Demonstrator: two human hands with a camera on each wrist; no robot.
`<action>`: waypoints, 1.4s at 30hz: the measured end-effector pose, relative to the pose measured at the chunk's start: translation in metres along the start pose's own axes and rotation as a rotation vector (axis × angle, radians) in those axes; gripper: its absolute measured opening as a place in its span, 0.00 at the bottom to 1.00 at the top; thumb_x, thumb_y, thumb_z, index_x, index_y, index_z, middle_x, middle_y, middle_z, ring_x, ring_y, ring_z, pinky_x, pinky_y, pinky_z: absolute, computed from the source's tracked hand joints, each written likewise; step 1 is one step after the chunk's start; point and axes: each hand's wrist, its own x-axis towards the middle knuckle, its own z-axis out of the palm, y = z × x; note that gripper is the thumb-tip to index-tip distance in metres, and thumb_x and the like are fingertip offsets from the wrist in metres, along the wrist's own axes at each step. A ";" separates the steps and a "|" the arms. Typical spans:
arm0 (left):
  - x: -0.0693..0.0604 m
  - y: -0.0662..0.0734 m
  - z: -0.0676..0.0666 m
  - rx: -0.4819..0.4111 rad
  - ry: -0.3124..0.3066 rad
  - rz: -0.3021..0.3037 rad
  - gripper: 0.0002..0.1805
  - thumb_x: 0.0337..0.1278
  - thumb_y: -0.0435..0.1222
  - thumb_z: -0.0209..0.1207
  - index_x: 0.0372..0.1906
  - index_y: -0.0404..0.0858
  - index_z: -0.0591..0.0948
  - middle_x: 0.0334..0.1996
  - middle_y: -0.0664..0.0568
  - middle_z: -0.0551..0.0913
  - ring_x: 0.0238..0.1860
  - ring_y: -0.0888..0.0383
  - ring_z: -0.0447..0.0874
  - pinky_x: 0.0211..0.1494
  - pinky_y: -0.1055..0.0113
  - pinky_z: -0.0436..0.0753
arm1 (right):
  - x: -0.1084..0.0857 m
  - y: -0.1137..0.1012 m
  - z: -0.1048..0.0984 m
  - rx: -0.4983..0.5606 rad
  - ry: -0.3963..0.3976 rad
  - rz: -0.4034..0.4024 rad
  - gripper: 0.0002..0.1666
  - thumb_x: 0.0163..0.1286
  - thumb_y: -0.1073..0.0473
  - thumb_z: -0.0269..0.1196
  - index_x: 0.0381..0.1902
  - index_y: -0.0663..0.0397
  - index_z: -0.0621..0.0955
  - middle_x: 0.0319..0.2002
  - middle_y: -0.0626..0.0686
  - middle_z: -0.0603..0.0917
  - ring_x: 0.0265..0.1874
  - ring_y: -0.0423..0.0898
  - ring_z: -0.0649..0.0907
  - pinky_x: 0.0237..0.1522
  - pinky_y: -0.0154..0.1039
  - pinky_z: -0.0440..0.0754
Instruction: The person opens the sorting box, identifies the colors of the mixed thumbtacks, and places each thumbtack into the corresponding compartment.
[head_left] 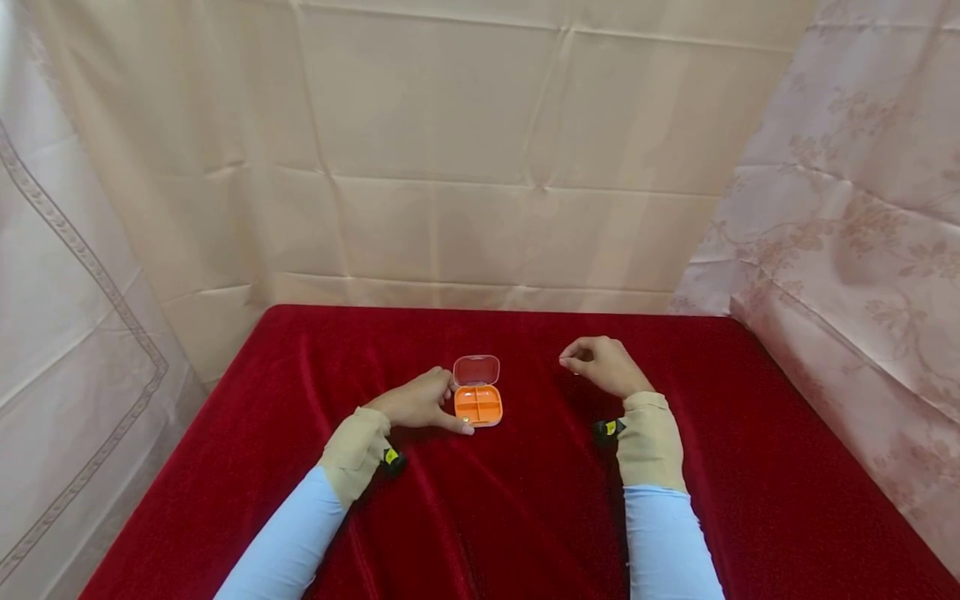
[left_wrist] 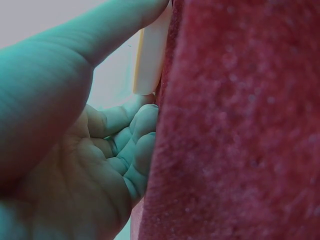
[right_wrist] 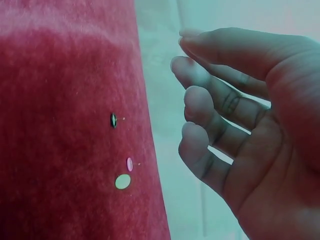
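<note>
The small orange plastic box with four compartments (head_left: 490, 394) sits on the table just below the centre of the head view, its clear, rounded plastic lid (head_left: 477, 369) flipped up behind it. In its lower-left compartment is a tiny pale, shiny piece (head_left: 466, 419), too small for me to make out. The person's left hand (head_left: 422, 402) holds the box from its left side, thumb along the near edge and fingers curled toward the far left corner. In the left wrist view the box shows only as a pale side wall, and the thumb's tip runs up to the top edge, so its contact is hard to judge.

Right of the box, the right hand (head_left: 603, 365) hangs above the cloth, thumb and forefinger brought together at the tips, the other fingers bent; whether something is pinched there I can't tell. Left of that hand in the right wrist view lie a dark, glossy little disc (right_wrist: 113, 120), a pink oval disc (right_wrist: 129, 164) and a pale green round disc (right_wrist: 123, 181).

Under everything spreads a deep red velvet cloth (head_left: 525, 508), cut off at the bottom. Both light blue fabric sleeves (head_left: 288, 533) leave the frame there too. A creased beige curtain (head_left: 450, 125) fills the upper part.
</note>
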 end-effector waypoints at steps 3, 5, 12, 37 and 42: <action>-0.001 0.000 0.000 0.002 0.001 -0.002 0.32 0.47 0.51 0.79 0.47 0.35 0.77 0.40 0.48 0.73 0.41 0.56 0.70 0.44 0.63 0.73 | 0.000 0.003 -0.001 -0.003 0.003 0.016 0.04 0.72 0.62 0.67 0.41 0.54 0.88 0.37 0.49 0.89 0.38 0.46 0.84 0.44 0.44 0.80; -0.001 0.000 0.000 0.007 0.001 -0.003 0.32 0.47 0.51 0.79 0.47 0.35 0.77 0.40 0.48 0.73 0.41 0.56 0.70 0.44 0.63 0.73 | 0.000 0.005 0.000 -0.007 0.007 0.030 0.04 0.72 0.61 0.68 0.42 0.54 0.88 0.36 0.49 0.89 0.38 0.46 0.84 0.44 0.45 0.80; 0.001 -0.001 0.000 0.025 -0.012 -0.023 0.34 0.47 0.53 0.79 0.49 0.35 0.76 0.41 0.49 0.73 0.42 0.56 0.71 0.46 0.63 0.74 | -0.003 0.014 0.002 -0.009 0.020 0.061 0.06 0.73 0.60 0.68 0.42 0.56 0.88 0.35 0.50 0.89 0.37 0.45 0.84 0.42 0.43 0.80; 0.004 -0.007 0.003 0.043 -0.019 -0.009 0.35 0.48 0.54 0.78 0.50 0.34 0.76 0.42 0.50 0.73 0.43 0.56 0.71 0.46 0.63 0.75 | -0.006 0.029 0.008 -0.025 0.048 0.172 0.08 0.73 0.58 0.67 0.42 0.56 0.88 0.33 0.51 0.88 0.31 0.44 0.83 0.37 0.42 0.78; 0.004 -0.008 0.002 0.048 -0.019 0.002 0.36 0.48 0.54 0.78 0.51 0.33 0.76 0.42 0.50 0.74 0.43 0.56 0.71 0.47 0.63 0.75 | -0.006 0.029 0.010 -0.023 0.044 0.179 0.07 0.72 0.58 0.67 0.42 0.56 0.88 0.32 0.50 0.88 0.30 0.45 0.83 0.38 0.43 0.78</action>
